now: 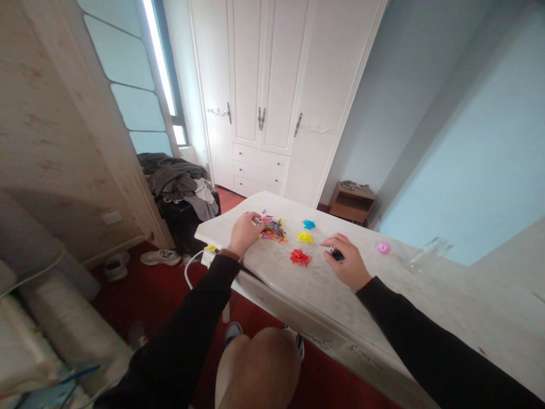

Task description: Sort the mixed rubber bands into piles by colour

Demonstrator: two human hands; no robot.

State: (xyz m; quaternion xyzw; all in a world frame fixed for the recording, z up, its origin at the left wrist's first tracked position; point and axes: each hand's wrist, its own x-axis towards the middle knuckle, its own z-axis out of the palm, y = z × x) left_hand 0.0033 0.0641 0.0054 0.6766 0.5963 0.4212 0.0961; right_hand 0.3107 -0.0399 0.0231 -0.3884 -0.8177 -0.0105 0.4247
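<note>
Hands well apart: I have my left hand at the mixed-colour pile on the desk, my right hand curled about black pieces, near the red pile. I cannot tell either grip.

A white wardrobe with dark handles and three drawers fills the far side. To its left, daylight glares through a narrow window. Faint reddish flowers pattern the left wall; the right wall is pale blue, partly shadowed. The floor is deep red. A brown nightstand stands right of the wardrobe, beyond a pale table.
</note>
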